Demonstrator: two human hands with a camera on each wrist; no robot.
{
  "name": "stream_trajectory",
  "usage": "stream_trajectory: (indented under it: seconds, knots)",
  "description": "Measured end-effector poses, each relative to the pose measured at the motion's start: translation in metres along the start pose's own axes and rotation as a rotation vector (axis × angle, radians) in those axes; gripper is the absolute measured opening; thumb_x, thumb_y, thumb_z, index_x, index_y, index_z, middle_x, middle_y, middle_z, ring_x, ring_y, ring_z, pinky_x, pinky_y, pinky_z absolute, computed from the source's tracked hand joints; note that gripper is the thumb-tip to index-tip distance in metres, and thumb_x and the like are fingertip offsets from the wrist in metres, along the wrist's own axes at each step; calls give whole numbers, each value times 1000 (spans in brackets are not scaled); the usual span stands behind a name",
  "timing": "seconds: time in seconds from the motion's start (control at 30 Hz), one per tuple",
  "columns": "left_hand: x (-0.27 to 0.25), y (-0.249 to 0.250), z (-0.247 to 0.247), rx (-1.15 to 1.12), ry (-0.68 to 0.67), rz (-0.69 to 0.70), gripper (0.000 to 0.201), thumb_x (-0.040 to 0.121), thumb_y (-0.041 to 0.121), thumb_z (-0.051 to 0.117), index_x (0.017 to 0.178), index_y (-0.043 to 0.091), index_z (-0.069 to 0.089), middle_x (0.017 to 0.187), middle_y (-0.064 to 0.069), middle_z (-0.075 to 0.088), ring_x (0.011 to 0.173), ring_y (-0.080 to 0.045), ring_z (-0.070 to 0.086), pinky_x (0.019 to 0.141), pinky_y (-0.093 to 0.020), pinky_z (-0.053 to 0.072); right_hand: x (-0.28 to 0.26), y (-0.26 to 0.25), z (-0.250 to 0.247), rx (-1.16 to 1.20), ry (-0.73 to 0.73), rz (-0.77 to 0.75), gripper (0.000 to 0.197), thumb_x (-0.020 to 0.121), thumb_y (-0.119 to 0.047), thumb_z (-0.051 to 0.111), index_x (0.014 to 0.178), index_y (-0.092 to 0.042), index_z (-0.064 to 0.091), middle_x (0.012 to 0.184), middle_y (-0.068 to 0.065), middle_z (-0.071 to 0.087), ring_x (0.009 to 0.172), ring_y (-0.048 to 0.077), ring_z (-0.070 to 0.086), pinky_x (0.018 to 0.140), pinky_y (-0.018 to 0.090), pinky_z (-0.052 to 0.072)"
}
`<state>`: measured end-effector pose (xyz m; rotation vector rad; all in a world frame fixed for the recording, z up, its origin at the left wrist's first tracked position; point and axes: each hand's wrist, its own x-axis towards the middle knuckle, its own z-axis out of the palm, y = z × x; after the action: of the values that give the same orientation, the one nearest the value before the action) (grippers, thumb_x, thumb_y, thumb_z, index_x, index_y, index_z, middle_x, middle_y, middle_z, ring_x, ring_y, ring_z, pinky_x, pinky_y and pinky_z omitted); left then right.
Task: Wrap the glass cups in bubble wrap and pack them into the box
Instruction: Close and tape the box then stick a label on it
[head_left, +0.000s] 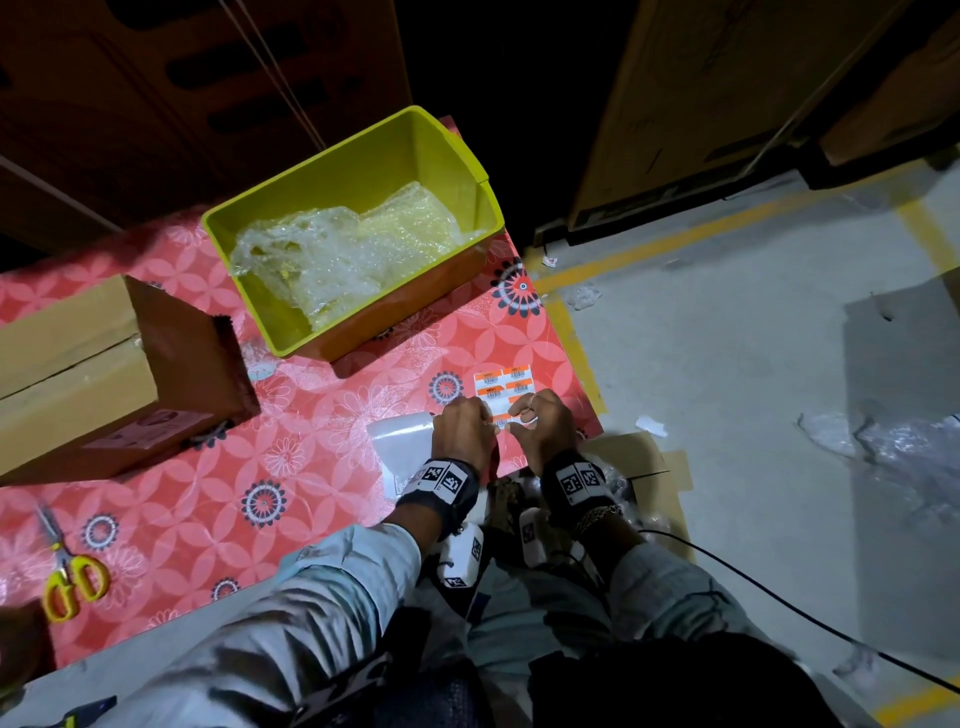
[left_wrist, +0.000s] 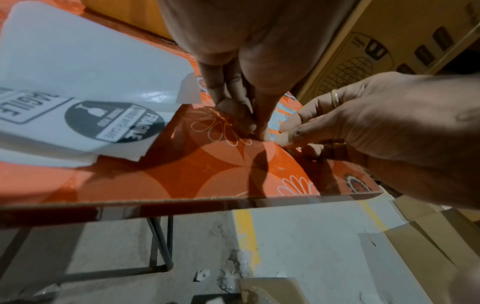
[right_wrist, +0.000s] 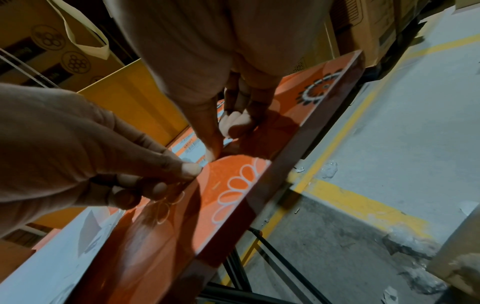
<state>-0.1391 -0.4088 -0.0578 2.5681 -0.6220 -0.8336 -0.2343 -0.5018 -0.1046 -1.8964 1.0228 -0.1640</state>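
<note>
Dim warehouse floor, flowered red counter (head_left: 322, 467). Both hands, left (head_left: 464, 427) and right (head_left: 542, 423), meet fingertip to fingertip, pinching a label off the orange barcode sticker sheet (head_left: 503, 385) under them; thin, floppy, tacky, likely best peeled from a corner. Fragile sticker sheet (left_wrist: 85, 115) just left. Closed cardboard box (head_left: 98, 374) far left, green bin (head_left: 358, 228) with bubble wrap (head_left: 337, 249) ahead. Scissors (head_left: 72, 571) well apart. No glass cups visible.

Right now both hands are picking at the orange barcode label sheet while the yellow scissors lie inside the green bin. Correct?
Not quite. The yellow scissors lie on the table, far from the green bin, which holds bubble wrap; the head view shows it. The rest stands.
</note>
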Motion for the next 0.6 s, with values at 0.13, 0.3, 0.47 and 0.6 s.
stream_trajectory:
  seconds: [0.13,0.3,0.47,0.6]
  knots:
    - [-3,-1,3,13,11,29,7,88,5,73,94,6,77,100,-16,74,94,-35,69,80,-39,54,-1,0,0,6,6,-12,18,73,3,80,85,-7,70,96,7,64,78,20,62,70,31,53]
    - [0,0,1,-4,-6,-10,12,87,4,70,87,9,81,91,-14,77,88,-32,71,73,-32,50,-3,-1,0,19,15,-2,19,75,4,78,88,-9,73,100,9,65,80,19,62,70,26,50]
    - [2,-2,1,-4,-19,4,8,87,4,73,90,10,79,92,-13,76,90,-32,71,76,-33,52,-4,-1,0,-2,11,1,12,78,3,76,88,-3,77,99,12,63,87,21,62,74,15,48]
    - [4,-4,2,2,0,73,38,89,2,73,126,12,72,119,-12,71,109,-32,67,93,-36,50,-4,-5,-1,-16,3,16,10,81,5,75,88,-1,77,100,11,63,91,21,62,80,22,50]
